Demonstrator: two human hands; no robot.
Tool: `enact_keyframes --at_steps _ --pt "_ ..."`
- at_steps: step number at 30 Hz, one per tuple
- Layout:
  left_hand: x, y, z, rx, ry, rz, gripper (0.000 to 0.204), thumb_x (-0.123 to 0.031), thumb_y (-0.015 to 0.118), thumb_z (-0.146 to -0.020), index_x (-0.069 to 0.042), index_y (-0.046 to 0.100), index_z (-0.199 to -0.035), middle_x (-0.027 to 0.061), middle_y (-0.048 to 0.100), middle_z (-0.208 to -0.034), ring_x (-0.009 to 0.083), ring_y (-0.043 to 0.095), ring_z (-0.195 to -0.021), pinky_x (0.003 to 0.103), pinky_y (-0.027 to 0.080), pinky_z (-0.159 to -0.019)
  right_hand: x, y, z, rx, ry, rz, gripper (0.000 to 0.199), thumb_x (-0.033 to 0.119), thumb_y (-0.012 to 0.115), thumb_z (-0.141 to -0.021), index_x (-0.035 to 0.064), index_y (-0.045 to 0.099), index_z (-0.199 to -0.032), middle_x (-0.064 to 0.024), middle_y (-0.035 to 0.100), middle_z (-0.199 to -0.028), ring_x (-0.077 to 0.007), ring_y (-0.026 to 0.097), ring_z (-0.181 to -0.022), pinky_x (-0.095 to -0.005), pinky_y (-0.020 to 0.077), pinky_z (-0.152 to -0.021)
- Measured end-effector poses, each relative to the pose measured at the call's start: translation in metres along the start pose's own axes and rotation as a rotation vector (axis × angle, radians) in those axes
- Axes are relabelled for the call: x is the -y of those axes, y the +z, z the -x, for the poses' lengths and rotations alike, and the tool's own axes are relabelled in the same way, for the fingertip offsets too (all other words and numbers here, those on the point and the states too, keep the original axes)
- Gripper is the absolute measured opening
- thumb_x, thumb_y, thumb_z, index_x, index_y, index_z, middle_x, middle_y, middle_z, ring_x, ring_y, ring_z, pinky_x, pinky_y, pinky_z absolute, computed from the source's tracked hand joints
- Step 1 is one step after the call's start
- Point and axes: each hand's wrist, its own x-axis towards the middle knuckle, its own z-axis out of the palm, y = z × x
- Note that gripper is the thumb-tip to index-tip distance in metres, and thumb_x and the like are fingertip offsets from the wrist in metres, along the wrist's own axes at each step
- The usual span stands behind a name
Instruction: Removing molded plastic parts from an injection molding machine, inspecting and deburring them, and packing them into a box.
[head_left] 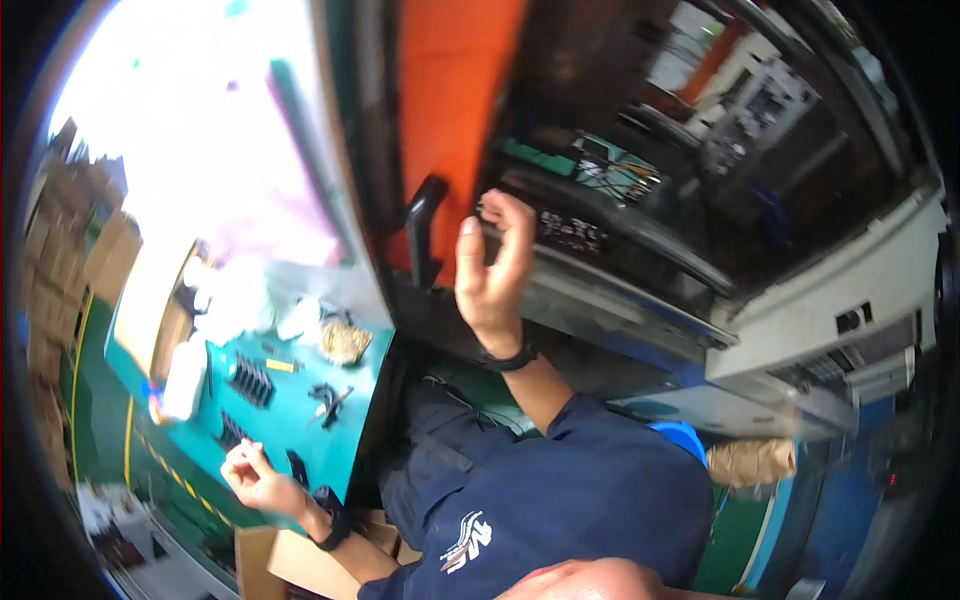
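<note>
My right hand (pixel 492 275) is raised in the middle of the view, a black band on its wrist. Its thumb and fingers close around a dark piece (pixel 487 213) at the front edge of a grey and blue machine (pixel 640 310). My left hand (pixel 255 480), also with a black wrist band, rests with curled fingers on a teal table (pixel 300 420) at the lower left. It lies next to rows of small black parts (pixel 250 380). Whether it holds one is hidden by the fingers.
A black handle (pixel 420 225) stands against an orange panel (pixel 455 110). White bags (pixel 185 375) and a brownish clump (pixel 343 342) lie on the table. Cardboard (pixel 290 560) sits below my left arm. A blue tub (pixel 680 437) and a brown bag (pixel 750 462) are at the right.
</note>
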Motion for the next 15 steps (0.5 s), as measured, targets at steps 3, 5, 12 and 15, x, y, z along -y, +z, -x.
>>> enact_keyframes --at_steps 3,5,12,15 --pt "0.024 -0.015 0.038 -0.07 0.047 0.009 0.02 0.005 0.057 -0.092 -0.004 0.043 -0.081 0.0071 0.053 -0.085 0.0148 0.053 -0.078 0.03 0.05 -0.082 0.003 0.021 0.034 0.189 0.123 -0.135 0.031 0.017 0.064 -0.091 -0.003 0.054 -0.112 -0.017 0.061 -0.098 -0.0315 0.062 -0.09 -0.04 0.0488 -0.08" --pt "0.031 -0.021 0.067 -0.116 0.0 0.04 0.022 0.004 0.06 -0.092 -0.004 0.044 -0.08 0.0058 0.053 -0.083 0.0126 0.052 -0.076 0.026 0.048 -0.075 -0.01 0.033 0.042 0.394 0.288 -0.071 0.034 0.028 0.068 -0.089 -0.0015 0.055 -0.101 -0.0149 0.062 -0.084 -0.0303 0.065 -0.084 -0.0386 0.0492 -0.077" --pt "0.061 -0.045 0.15 -0.144 0.101 -0.048 0.024 0.003 0.065 -0.09 -0.003 0.045 -0.078 0.0039 0.051 -0.083 0.0103 0.048 -0.073 0.023 0.045 -0.068 -0.045 0.004 0.037 0.425 0.337 -0.395 0.031 0.023 0.068 -0.087 -0.0035 0.055 -0.097 -0.0051 0.059 -0.075 -0.0158 0.06 -0.07 -0.033 0.0486 -0.064" --pt "0.084 -0.058 0.162 -0.208 0.08 -0.024 0.021 0.003 0.068 -0.088 -0.003 0.051 -0.079 0.0015 0.053 -0.082 0.0085 0.046 -0.07 0.022 0.043 -0.064 -0.06 -0.038 0.036 0.364 0.213 -0.34 0.028 0.023 0.068 -0.087 0.0003 0.057 -0.099 -0.002 0.06 -0.074 -0.013 0.056 -0.063 -0.0316 0.0467 -0.061"
